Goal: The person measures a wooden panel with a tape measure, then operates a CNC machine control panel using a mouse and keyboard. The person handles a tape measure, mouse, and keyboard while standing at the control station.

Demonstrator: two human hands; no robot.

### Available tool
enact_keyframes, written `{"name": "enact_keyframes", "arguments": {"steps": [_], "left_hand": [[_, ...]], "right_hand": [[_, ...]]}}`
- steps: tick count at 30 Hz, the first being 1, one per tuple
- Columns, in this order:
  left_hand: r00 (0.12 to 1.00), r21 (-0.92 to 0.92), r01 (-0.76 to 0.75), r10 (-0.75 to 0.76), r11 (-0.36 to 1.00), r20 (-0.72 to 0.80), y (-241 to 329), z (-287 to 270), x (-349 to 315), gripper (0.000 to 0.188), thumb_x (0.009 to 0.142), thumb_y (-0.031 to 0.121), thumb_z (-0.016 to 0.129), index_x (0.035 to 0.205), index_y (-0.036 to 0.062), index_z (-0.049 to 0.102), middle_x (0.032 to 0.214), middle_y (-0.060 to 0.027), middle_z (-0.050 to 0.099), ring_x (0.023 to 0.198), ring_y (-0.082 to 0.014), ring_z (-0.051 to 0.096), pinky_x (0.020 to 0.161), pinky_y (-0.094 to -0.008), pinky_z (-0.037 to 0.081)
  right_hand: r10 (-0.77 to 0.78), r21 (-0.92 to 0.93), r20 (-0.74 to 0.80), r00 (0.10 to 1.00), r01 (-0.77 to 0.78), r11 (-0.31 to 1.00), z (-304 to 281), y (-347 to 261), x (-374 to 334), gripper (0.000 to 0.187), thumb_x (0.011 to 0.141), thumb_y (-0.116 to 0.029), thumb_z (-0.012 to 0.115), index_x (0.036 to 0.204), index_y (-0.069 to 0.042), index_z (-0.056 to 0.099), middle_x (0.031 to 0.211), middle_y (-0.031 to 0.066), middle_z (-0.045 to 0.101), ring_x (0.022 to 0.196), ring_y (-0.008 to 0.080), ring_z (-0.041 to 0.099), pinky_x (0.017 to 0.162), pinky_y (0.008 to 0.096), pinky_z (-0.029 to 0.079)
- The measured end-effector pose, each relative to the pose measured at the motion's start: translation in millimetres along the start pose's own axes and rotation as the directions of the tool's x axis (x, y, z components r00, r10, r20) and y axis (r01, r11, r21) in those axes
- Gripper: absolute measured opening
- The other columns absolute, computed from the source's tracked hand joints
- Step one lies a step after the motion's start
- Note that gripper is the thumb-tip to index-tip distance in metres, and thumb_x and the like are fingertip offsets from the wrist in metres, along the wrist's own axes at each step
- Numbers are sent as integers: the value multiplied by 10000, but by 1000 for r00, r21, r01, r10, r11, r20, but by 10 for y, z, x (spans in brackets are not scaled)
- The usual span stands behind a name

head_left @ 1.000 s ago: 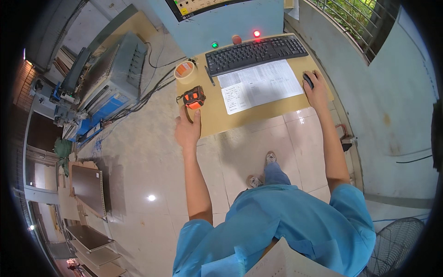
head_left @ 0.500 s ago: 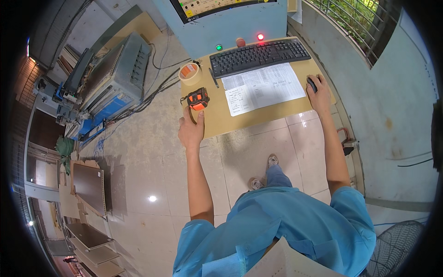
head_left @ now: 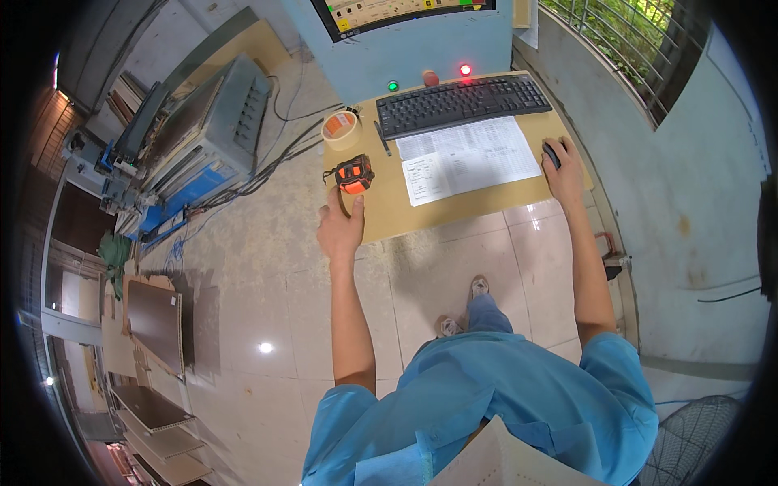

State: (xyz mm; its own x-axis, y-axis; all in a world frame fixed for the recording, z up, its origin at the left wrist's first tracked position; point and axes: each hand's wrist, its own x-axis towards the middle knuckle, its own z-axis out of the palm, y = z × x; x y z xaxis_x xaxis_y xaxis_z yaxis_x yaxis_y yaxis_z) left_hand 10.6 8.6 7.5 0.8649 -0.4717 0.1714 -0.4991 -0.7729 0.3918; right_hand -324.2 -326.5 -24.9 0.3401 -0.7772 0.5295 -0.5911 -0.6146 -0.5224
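Note:
My right hand is wrapped over a black computer mouse at the right side of a tan tabletop. At the tabletop's left edge rests my left hand, thumb and index finger apart and holding nothing. Just beyond its fingertips lies an orange and black tape measure. A roll of tape stands behind that. Printed sheets of paper lie in the middle, with a black keyboard behind them and a dark pen to their left.
A blue cabinet with a monitor, a lit green button and a lit red one rises behind the tabletop. A machine with trailing cables is at left. Brown panels lean lower left; a barred window is at right.
The whole view has shifted slightly, so the tabletop sits a little lower and further right. Both hands keep their places, the right still on the mouse.

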Motion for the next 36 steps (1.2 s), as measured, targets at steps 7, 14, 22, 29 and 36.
{"name": "enact_keyframes", "arguments": {"steps": [7, 14, 22, 29, 36], "left_hand": [[1000, -18, -12, 11, 1000, -9, 7, -20, -17, 665, 971, 577, 596, 1539, 263, 450, 1207, -225, 658, 1038, -423, 710, 878, -519, 559], [1000, -30, 2, -2, 1000, 0, 21, -34, -24, 650, 974, 561, 606, 1530, 258, 462, 1186, -223, 657, 1030, -425, 710, 872, -519, 559], [999, -51, -23, 20, 998, -47, -6, 28, -17, 650, 975, 569, 599, 1527, 255, 461, 1188, -211, 661, 1034, -419, 708, 865, -516, 557], [1000, -13, -4, 4, 1000, -16, 11, 0, -20, 649, 977, 573, 595, 1526, 254, 460, 1187, -208, 662, 1039, -417, 707, 870, -517, 556], [999, -32, -36, 35, 999, -36, -18, 25, -24, 662, 975, 581, 587, 1529, 241, 460, 1197, -225, 665, 1023, -434, 705, 855, -531, 561]], "right_hand": [[2, 5, 12, 1000, -2, 1000, -28, -20, -8, 388, 966, -242, 657, 1344, -157, 670, 1503, 260, 523, 1355, 442, 532, 1113, 491, 457], [1, 5, 2, 1000, -1, 1000, -35, -33, -5, 395, 962, -233, 655, 1349, -151, 667, 1493, 271, 526, 1351, 451, 531, 1113, 493, 456], [79, -27, -85, 993, -81, 996, -5, -50, -28, 423, 927, -246, 665, 1340, -151, 676, 1481, 266, 543, 1316, 441, 567, 1086, 496, 477], [107, -65, -137, 985, -117, 991, 9, -43, -35, 419, 894, -248, 666, 1299, -152, 707, 1467, 255, 564, 1295, 425, 589, 1069, 491, 490], [74, -27, -140, 987, -78, 997, 82, 89, -46, 416, 879, -209, 684, 1289, -144, 711, 1425, 251, 586, 1275, 434, 593, 1065, 473, 493]]}}
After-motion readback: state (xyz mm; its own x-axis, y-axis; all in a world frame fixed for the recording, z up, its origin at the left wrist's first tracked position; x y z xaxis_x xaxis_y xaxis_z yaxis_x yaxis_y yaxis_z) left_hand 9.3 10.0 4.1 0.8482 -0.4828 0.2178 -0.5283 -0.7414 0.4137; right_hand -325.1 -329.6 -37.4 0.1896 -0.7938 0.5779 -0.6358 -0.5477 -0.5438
